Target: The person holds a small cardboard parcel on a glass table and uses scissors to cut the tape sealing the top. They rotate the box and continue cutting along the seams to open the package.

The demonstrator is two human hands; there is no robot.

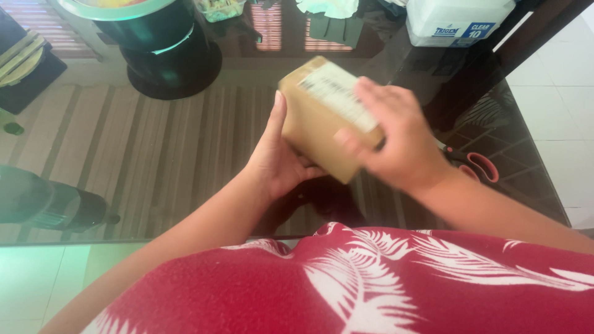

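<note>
So from the head cam, looking straight down: there's a small brown cardboard box (322, 117) held up in the air over a dark glass table (154, 154), a bit right of centre and well clear of the surface. The left hand (278, 158) cups it from below and along the left side, thumb pointing up the edge, so it's doing the carrying. The right hand (396, 139) lies across the top right corner, fingers spread over the white shipping label (337, 93), gripping the box rather than just resting on it, though that hand is motion-blurred so I can't swear how tight the fingertips are. If you're turning or inspecting a parcel like this, I'd say keep that left palm flat underneath as the anchor and let the right do the rotating; pinching only the corner would probably let it tip. There's a pair of scissors with red handles (479, 166) on the table just right of the right wrist. A black round appliance base (170, 59) sits further back on the left, and a white plastic tub (455, 21) at the far right.
</note>
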